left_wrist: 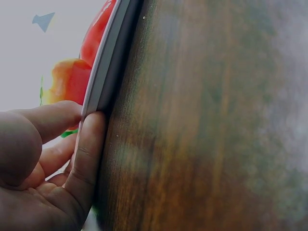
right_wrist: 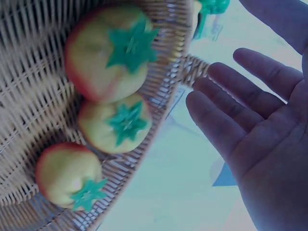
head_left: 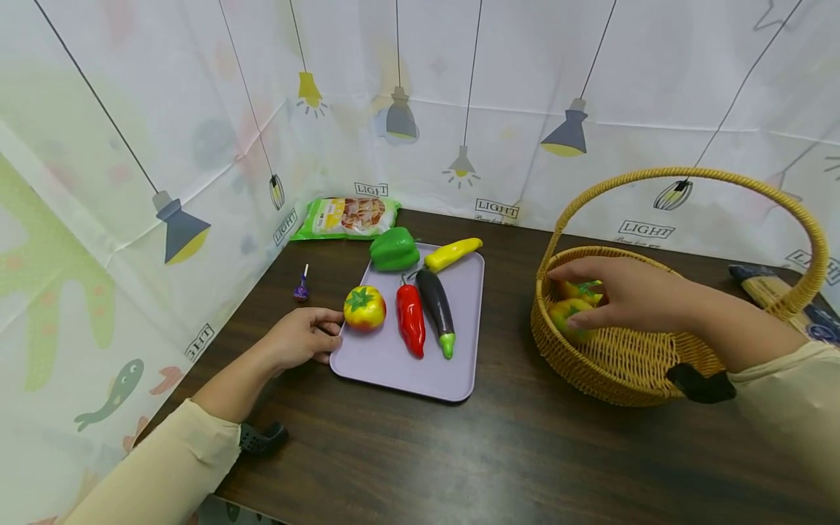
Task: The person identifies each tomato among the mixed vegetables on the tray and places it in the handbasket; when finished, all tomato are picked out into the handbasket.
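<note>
At the left side of the light purple tray (head_left: 407, 368), my left hand (head_left: 305, 339) pinches the rim; in the left wrist view its fingers (left_wrist: 86, 154) lie on both sides of the edge. On the tray are a yellow-red toy tomato (head_left: 364, 310), a red chili pepper (head_left: 410, 321), an eggplant (head_left: 436, 310), a green bell pepper (head_left: 394, 250) and a yellow pepper (head_left: 453, 254). My right hand (head_left: 626, 295) reaches into the wicker basket (head_left: 630, 364), fingers spread and holding nothing. Three toy tomatoes (right_wrist: 108, 55) lie in the basket near that hand.
A lollipop (head_left: 302, 288) lies left of the tray. Behind the tray is a green food packet (head_left: 351, 219). The basket's tall handle (head_left: 689, 173) arches over my right hand. A dark and tan package (head_left: 768, 288) lies right of the basket.
</note>
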The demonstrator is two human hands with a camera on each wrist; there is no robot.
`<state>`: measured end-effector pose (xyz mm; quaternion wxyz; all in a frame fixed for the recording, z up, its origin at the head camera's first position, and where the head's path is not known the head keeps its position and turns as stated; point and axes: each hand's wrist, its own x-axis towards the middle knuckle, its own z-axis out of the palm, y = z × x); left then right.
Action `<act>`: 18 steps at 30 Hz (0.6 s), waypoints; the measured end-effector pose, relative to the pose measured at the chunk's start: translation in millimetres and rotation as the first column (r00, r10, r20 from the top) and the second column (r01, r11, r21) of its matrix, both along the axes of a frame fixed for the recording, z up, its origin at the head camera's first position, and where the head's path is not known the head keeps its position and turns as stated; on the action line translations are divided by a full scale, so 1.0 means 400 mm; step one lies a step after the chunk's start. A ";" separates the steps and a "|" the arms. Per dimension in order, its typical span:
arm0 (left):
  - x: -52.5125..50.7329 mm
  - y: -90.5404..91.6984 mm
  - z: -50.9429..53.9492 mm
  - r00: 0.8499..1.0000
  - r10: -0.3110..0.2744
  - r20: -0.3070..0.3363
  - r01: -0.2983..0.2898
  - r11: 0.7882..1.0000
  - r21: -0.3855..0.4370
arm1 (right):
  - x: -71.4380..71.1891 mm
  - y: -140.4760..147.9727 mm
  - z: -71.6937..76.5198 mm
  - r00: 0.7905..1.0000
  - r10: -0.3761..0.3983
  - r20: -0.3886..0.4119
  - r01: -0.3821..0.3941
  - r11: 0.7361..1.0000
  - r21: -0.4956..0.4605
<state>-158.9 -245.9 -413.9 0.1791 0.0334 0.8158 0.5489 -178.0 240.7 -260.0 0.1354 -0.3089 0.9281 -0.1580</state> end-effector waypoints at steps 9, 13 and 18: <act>-0.004 -0.004 -0.002 1.000 0.002 0.007 -0.002 1.000 0.002 | 0.012 -0.058 0.010 0.997 0.067 -0.036 -0.068 0.998 -0.012; -0.003 -0.004 -0.001 1.000 0.005 0.010 -0.005 1.000 0.001 | 0.008 -0.087 0.010 0.998 0.055 -0.015 -0.055 0.998 -0.017; -0.002 -0.003 -0.002 1.000 0.001 0.005 -0.001 1.000 -0.001 | -0.002 -0.121 0.005 0.999 0.054 -0.003 -0.054 0.999 -0.005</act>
